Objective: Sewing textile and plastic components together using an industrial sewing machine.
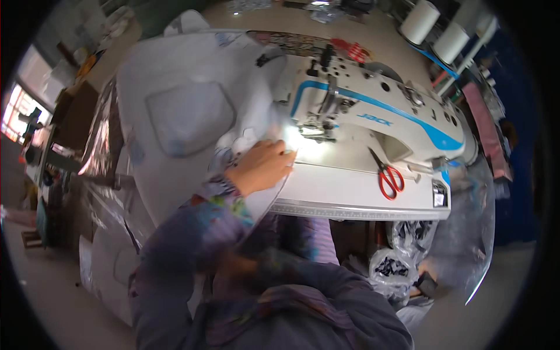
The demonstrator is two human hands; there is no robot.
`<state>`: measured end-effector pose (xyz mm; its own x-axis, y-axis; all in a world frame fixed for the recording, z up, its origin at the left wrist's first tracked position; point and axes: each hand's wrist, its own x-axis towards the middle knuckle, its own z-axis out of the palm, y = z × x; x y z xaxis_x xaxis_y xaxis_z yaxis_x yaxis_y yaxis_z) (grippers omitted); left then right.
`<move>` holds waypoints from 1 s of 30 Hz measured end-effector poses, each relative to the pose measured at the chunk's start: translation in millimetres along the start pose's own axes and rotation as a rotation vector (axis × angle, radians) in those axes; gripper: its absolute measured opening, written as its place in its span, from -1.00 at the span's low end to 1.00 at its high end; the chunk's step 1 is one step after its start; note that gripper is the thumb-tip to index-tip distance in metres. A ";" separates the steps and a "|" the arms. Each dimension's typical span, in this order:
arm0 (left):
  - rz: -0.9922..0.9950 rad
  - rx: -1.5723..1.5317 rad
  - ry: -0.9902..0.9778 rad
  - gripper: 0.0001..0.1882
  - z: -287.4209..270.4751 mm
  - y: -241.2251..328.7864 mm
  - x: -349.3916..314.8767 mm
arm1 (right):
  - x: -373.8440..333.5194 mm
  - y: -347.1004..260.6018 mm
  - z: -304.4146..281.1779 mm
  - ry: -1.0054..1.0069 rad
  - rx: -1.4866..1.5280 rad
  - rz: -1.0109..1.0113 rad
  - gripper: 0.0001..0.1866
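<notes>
My left hand (263, 166) rests on a large white fabric piece (186, 116) with a sewn patch pocket, fingers curled on its edge just left of the presser foot (315, 133). The fabric spreads up and to the left over the table and hangs off its left side. The white sewing machine (373, 111) with a blue stripe stands right of the hand, its lamp lighting the needle area. My right hand (238, 265) is a blurred patch low by my lap, under the table edge; its grip is unclear.
Red-handled scissors (389, 175) lie on the machine bed to the right. A ruler strip (350, 210) runs along the table's front edge. Two white thread cones (420, 20) stand at the back right. Clear plastic bags of dark pieces (396, 265) hang under the table.
</notes>
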<state>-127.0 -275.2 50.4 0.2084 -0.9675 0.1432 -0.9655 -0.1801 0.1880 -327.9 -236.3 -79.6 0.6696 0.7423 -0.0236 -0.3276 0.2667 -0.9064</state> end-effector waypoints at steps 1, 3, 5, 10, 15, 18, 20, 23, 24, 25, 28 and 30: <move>-0.034 -0.048 0.040 -0.55 0.3 2.5 -4.8 | -22.4 -3.8 8.4 -0.047 0.051 0.060 -0.60; -0.074 -0.101 0.071 -0.50 6.5 14.0 -12.0 | -64.9 -7.9 25.3 -0.081 0.136 0.140 -0.58; -0.131 -0.069 0.174 -0.44 15.8 29.3 -15.2 | -95.6 -8.3 40.1 -0.023 0.139 0.209 -0.56; -0.153 -0.016 0.274 -0.40 26.1 42.2 -11.8 | -118.7 -17.0 47.2 0.181 -0.001 -0.016 -0.49; -0.161 -0.020 0.262 -0.40 21.6 37.8 -3.6 | -117.7 -45.9 43.9 0.216 0.017 0.110 -0.46; -0.170 -0.018 0.282 -0.41 21.9 35.4 3.8 | -120.8 -60.9 44.1 0.293 0.061 0.164 -0.49; -0.148 0.026 0.281 -0.42 23.3 31.6 6.4 | -122.2 -67.0 43.5 0.354 0.249 0.146 -0.53; -0.126 0.059 0.299 -0.44 26.8 27.3 7.6 | -119.9 -70.6 40.9 0.424 0.389 0.344 -0.52; -0.142 0.055 0.277 -0.44 27.8 26.5 8.6 | -118.3 -70.5 40.3 0.386 0.386 0.331 -0.52; -0.129 0.049 0.289 -0.48 26.9 24.9 9.3 | -116.6 -70.3 40.1 0.479 0.511 0.304 -0.50; -0.053 0.036 0.337 -0.60 11.4 8.6 6.0 | -112.9 -69.3 39.3 0.581 0.627 0.176 -0.46; -0.136 0.060 0.517 -0.80 -9.3 -20.1 -4.8 | -113.0 -69.4 39.0 0.587 0.615 0.082 -0.43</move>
<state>-107.2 -265.3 55.0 0.3672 -0.7237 0.5843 -0.9285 -0.3224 0.1841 -406.8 -314.6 2.4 0.8093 0.3800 -0.4479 -0.5798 0.6386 -0.5059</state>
